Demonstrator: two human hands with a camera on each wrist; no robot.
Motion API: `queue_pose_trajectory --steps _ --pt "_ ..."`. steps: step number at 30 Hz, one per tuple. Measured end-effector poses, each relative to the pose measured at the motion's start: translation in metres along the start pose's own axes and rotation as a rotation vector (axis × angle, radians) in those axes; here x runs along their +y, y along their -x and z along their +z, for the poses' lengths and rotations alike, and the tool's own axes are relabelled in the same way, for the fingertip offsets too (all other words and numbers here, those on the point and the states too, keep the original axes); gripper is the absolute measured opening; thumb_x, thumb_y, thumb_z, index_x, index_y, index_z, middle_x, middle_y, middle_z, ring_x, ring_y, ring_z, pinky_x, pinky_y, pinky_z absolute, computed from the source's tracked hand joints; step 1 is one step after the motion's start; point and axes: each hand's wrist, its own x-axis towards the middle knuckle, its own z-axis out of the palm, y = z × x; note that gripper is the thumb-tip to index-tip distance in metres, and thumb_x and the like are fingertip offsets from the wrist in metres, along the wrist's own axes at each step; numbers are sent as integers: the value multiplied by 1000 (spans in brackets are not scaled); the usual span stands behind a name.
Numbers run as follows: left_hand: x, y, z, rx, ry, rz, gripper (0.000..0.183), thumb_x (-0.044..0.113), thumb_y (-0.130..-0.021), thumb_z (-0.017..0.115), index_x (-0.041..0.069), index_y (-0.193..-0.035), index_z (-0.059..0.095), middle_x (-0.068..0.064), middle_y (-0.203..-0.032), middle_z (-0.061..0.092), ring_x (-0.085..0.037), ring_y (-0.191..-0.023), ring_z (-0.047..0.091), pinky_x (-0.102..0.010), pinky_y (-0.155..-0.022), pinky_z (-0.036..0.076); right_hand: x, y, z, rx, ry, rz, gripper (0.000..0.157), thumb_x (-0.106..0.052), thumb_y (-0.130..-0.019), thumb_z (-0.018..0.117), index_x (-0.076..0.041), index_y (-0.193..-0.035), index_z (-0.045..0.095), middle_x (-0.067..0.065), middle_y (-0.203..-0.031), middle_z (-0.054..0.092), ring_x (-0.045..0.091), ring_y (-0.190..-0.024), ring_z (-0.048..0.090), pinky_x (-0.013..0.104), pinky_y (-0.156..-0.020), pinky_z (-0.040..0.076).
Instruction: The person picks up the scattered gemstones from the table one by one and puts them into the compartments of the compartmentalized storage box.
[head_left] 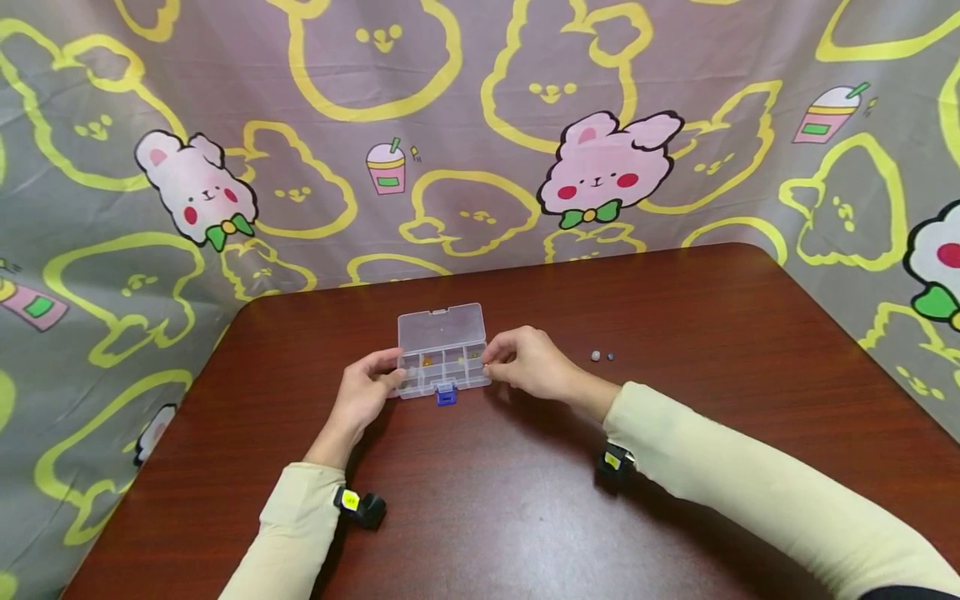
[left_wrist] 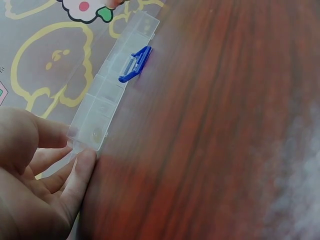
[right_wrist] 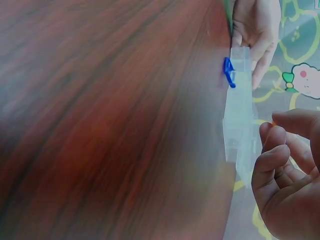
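Note:
A clear plastic compartment box (head_left: pixel 442 387) stands on the table with its lid (head_left: pixel 442 327) raised at the back and its blue latch (head_left: pixel 446 395) hanging down in front. Small beads, including an orange one (head_left: pixel 428 362), lie in some compartments. My left hand (head_left: pixel 363 390) grips the box's left end between thumb and fingers. At the right end, my right hand (head_left: pixel 528 363) pinches a tiny orange bead (right_wrist: pixel 273 123) between thumb and forefinger, mostly hidden by the fingertips. In the left wrist view, a bead (left_wrist: pixel 97 135) shows through the end compartment.
To the right of my right hand, a whitish bead (head_left: pixel 596 356) and a smaller bluish bead (head_left: pixel 611 357) lie on the brown wooden table (head_left: pixel 480 500). A patterned cloth (head_left: pixel 465 100) hangs behind the table's far edge and along both sides.

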Motion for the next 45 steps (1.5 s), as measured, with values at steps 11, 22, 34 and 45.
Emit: queue_pose_trajectory --steps 11,22,34,45 --pt "-1 2 0 10 7 -9 38 -1 -95 64 -2 -133 61 -23 -126 62 -18 -92 62 -21 -71 55 -13 -20 23 -10 41 -35 9 -6 -86 76 -2 -94 76 -1 -76 71 6 -58 57 23 -55 50" --pt "1 1 0 14 -3 4 37 -1 -96 64 -3 -132 62 -25 -125 62 -12 -85 63 -20 -69 55 -21 -35 41 -13 39 -73 5 -4 -86 77 -4 -91 76 0 -79 73 5 -62 59 21 -57 51" --pt "3 -1 1 4 12 2 37 0 -96 64 -3 -133 62 -25 -127 61 -18 -92 64 -20 -71 55 -29 -48 51 -31 93 -58 8 -5 -86 76 -5 -93 78 -2 -81 73 5 -70 60 20 -63 49" --pt "1 -1 0 -1 21 10 38 -1 -95 64 -5 -133 61 -27 -126 61 -17 -92 64 -21 -71 56 -28 -53 53 -40 83 -53 7 -4 -85 74 -7 -90 77 -3 -78 72 5 -66 58 20 -60 47"
